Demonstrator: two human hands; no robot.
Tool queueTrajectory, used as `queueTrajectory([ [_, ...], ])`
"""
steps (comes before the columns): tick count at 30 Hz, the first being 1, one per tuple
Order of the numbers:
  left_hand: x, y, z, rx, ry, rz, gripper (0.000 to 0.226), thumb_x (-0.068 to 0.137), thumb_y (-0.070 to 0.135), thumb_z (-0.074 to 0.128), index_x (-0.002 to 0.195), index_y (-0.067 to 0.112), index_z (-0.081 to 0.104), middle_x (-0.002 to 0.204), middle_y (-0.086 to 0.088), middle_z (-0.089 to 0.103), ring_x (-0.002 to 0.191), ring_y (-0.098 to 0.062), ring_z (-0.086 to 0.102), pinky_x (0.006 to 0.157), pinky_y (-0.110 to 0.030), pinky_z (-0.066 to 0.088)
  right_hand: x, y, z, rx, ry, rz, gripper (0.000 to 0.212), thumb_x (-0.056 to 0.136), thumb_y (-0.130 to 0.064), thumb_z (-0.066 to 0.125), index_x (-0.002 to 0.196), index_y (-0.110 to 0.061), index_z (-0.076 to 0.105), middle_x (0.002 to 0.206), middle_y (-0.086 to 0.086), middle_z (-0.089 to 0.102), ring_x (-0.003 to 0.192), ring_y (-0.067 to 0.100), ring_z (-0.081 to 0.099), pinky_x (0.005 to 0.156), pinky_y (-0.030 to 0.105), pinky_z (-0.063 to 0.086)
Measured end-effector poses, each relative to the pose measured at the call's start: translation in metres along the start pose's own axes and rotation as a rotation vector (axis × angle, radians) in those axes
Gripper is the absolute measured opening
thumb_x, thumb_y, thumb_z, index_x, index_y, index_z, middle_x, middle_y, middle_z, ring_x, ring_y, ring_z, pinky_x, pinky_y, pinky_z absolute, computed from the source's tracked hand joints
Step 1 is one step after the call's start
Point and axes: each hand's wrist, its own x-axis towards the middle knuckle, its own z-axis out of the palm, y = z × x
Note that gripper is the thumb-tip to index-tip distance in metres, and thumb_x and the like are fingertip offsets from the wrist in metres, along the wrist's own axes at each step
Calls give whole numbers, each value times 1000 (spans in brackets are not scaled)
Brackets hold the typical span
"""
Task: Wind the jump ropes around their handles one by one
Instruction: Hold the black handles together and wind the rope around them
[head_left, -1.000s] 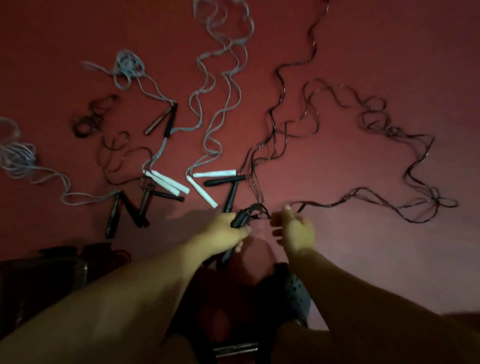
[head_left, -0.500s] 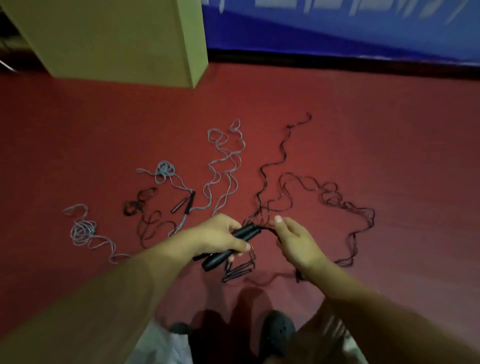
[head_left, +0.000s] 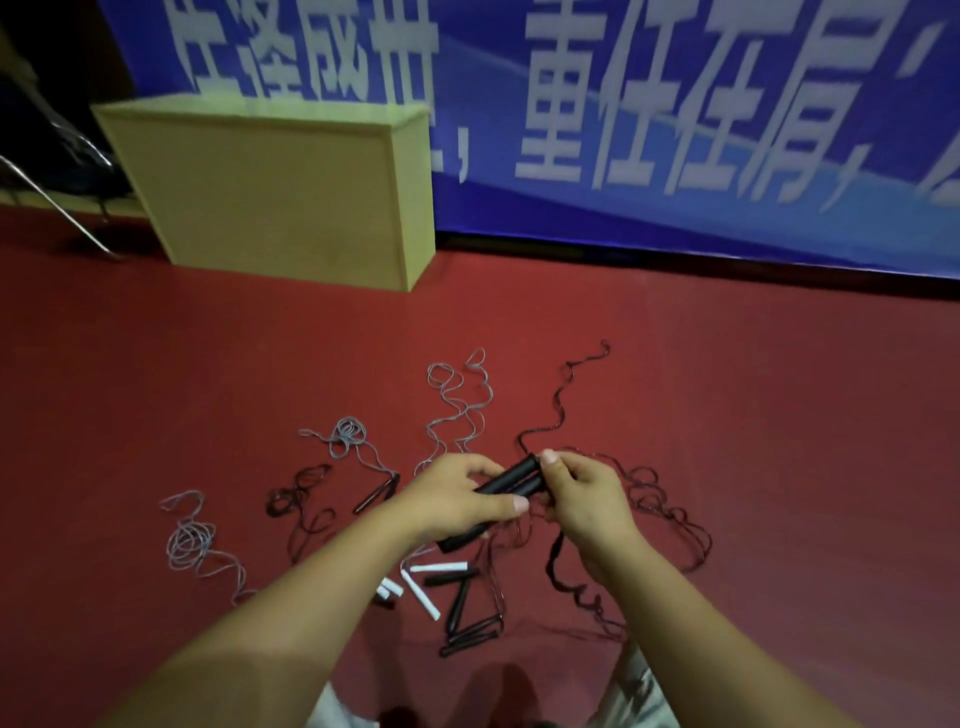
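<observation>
We see our left hand (head_left: 457, 501) clamped on the paired black handles (head_left: 511, 480), their long axis slanting up-right toward our right hand (head_left: 584, 499), which pinches the black rope (head_left: 558, 558) trailing down to the floor (head_left: 779, 415).

The light around me is dim and warm, so the red floor (head_left: 727, 415) looks dull and darkens toward its near left corner. A soft shadow pools on the floor at its near edge, just under my arms. My left hand (head_left: 457, 499) and right hand (head_left: 587, 499) are evenly lit, without glare. The blue banner (head_left: 675, 130) is the brightest part, its white lettering smeared by motion blur. Straight edges of the wooden box (head_left: 270, 192) lean and bow with wide-angle distortion.
</observation>
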Motion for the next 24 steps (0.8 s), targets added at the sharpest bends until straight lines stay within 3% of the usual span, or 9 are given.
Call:
queueTrajectory([
  [4,-13,-6,-11,-271,179,-49,25,83,23,78,104,14,69,81,-8,68,54,-13,59,47,-19,45,-1,-18,4,91,118,38,32,99,-30,55,78,-12,72,54,-1,59,52,16,49,57,34,42],
  [7,-16,-19,-2,-615,344,-113,26,83,27,75,102,11,68,88,-10,67,62,-17,60,52,-25,51,-3,-15,16,102,201,67,34,98,-32,55,75,-12,70,54,-2,60,54,17,50,58,34,43],
  [9,-19,-20,9,-1027,341,-112,33,84,33,69,104,7,62,95,-12,64,78,-21,63,62,-29,58,-4,-11,23,181,257,124,34,99,-28,54,76,-8,69,56,1,59,52,16,50,58,32,43],
  [11,-24,-21,23,-1241,258,-117,39,87,40,61,106,7,58,106,-13,64,97,-24,63,88,-37,55,-6,-12,31,336,276,179,30,100,-22,53,83,-5,71,60,6,59,51,16,51,53,27,46],
  [13,-26,-18,37,-1097,168,-121,46,87,46,58,111,6,61,109,-8,66,103,-20,62,98,-37,45,-10,-16,41,469,228,206,25,100,-18,54,91,-3,72,60,6,61,49,13,51,47,22,45],
  [16,-19,-6,45,-958,240,-89,42,95,35,57,115,-1,64,90,-4,69,80,-15,65,75,-28,53,-22,-21,47,499,95,193,20,99,-14,55,96,-9,73,59,2,63,50,11,53,50,23,45],
  [18,-17,6,38,-980,340,-84,32,103,23,50,116,-2,63,93,-6,74,73,-14,69,59,-23,53,-29,-18,44,346,47,143,20,98,-17,57,95,-16,76,55,-6,60,51,8,49,54,26,42],
  [21,-20,14,30,-990,399,-30,22,104,16,46,119,7,59,108,-9,75,81,-14,73,44,-20,44,-38,-9,42,173,-63,114,29,98,-21,56,80,-12,77,50,-4,48,44,8,34,51,26,29],
  [24,-26,12,28,-921,379,-10,16,104,18,47,116,20,57,103,-3,76,91,-15,73,47,-22,41,-47,-7,42,184,-140,119,34,99,-24,53,78,-7,74,55,5,51,44,12,29,49,26,23],
])
